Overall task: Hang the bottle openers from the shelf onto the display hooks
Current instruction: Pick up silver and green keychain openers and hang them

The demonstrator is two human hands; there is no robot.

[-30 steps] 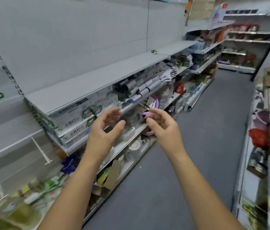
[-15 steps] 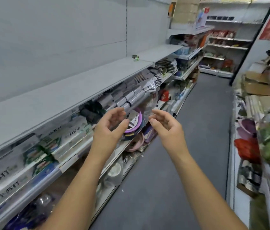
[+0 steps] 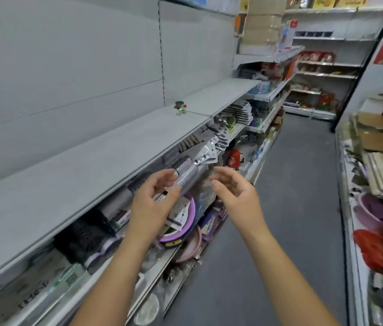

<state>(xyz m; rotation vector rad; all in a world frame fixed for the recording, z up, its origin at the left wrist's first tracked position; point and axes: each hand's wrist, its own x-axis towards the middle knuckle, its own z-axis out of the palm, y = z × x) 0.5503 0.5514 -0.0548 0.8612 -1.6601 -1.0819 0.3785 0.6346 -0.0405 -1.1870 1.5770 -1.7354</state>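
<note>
- Viewpoint has moved further down the aisle since the earlier frames. The small cluster [image 3: 180, 108] on the top shelf [image 3: 91, 165] now sits closer and higher in view, and both hands hold the same raised pose.
- Left hand [image 3: 153, 203]: grip released, fingers loosely curled, holding nothing. It overlaps the silvery rolls [image 3: 187, 171] under the shelf lip; contact can't be confirmed.
- Right hand [image 3: 235, 194]: grip released, palm turned inward, nothing in it, over the aisle floor [image 3: 291, 208].
- Why they're held this way (my read): the hands are carried up and ready while walking, pre-shaped for a pickup, not yet reaching.
- Task item: the cluster is probably the bottle openers. It lies on the bare shelf top near the back panel, well ahead of both hands and untouched.
- Display hooks: not in view.
- Counts: 2 hands and 1 cluster. The cluster shows green and red bits plus some metal, too small to count pieces. Several silvery rolls, exact number unclear. At least 1 purple basin [image 3: 185, 222] on the lower shelf.
</note>
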